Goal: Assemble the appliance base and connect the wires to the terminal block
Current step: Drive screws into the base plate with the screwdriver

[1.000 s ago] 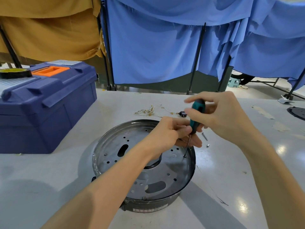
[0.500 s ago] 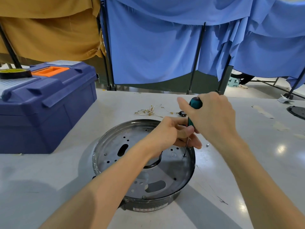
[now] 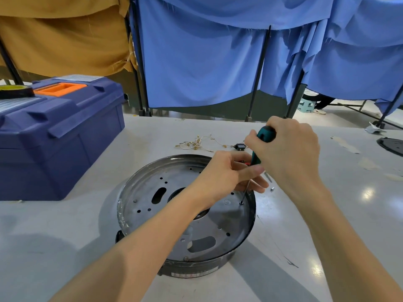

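Steel round perforated base [image 3: 141, 192], right hand [image 3: 290, 153] clasping teal screwdriver [image 3: 265, 134], left hand [image 3: 222, 173] fingers [image 3: 250, 171] pinching its shaft [image 3: 246, 190]

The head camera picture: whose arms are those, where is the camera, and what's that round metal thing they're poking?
There is no machine here. Those are a person's own two arms. The camera sits on their head and looks down, so you see roughly what they see.

The right hand grips a screwdriver with a green handle. Its tip stands on a screw near the edge of the round metal appliance base. The left hand seems to pinch the thin shaft to steady it.

The base lies on a pale table. Behind it are a bundle of thin wires and a small black part. A blue toolbox sits on the left, and blue curtains hang at the back.
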Tool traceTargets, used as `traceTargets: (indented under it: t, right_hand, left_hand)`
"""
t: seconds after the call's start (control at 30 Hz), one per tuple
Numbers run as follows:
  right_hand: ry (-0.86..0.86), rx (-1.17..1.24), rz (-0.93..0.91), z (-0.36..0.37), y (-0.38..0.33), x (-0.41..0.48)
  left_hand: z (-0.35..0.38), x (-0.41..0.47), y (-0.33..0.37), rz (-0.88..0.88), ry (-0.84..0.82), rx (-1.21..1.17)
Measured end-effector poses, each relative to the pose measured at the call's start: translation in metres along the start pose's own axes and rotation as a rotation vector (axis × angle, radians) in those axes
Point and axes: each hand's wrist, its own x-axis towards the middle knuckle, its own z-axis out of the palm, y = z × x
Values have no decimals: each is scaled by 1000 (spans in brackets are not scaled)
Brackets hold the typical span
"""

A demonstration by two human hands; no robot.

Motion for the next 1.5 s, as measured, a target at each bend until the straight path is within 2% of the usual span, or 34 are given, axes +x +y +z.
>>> traceTargets:
  t: [0.07, 0.13, 0.17, 0.23, 0.3, 0.47, 0.63, 0.73, 0.8, 0.87, 0.97, 1.07, 1.2, 1.37, 1.5]
  right_hand:
    - [29, -113, 72, 3, -5, -4]
    - [-27, -111, 36, 1, -2, -1]
    - [-113, -20, -8, -3, 1, 4]
    - [-321, 307, -77, -17, 6, 14]
    - [-423, 467, -134, -25, 9, 15]
    - [-245, 384, -143, -17, 12, 10]
    - [10, -40, -75, -5, 3, -2]
    - [-1, -172, -31, -3, -1, -3]
    - [-152, -30, -87, -7, 2, 6]
    - [-345, 255, -138, -16, 5, 13]
    - [-455, 468, -177, -22, 7, 14]
    - [-394, 468, -176, -18, 7, 12]
    - [-191, 270, -169, -10, 5, 9]
    - [-53, 18, -58, -1, -6, -2]
    - [-59, -105, 54, 5, -13, -3]
  left_hand:
    - [-1, 2, 0, -12, -20, 29]
    - [-4, 3, 2, -27, -52, 56]
    - [-6, 3, 3, -36, -67, 68]
    - [-10, 1, 4, -55, -87, 62]
    - [-13, -1, 4, -66, -99, 30]
    - [-11, -4, 2, -27, -86, -42]
    - [-2, 1, -1, -17, -46, -47]
    - [-3, 3, -2, -26, -61, -39]
    - [-6, 2, -3, -38, -56, -41]
    - [-10, 1, -3, -43, -52, -64]
    - [-15, -1, -3, -59, -71, -114]
    - [-17, -2, -2, -50, -89, -144]
    - [-15, -1, -1, -7, -7, -193]
    - [-11, 4, -3, 25, -4, -148]
    - [-12, 3, -1, 13, -43, -129]
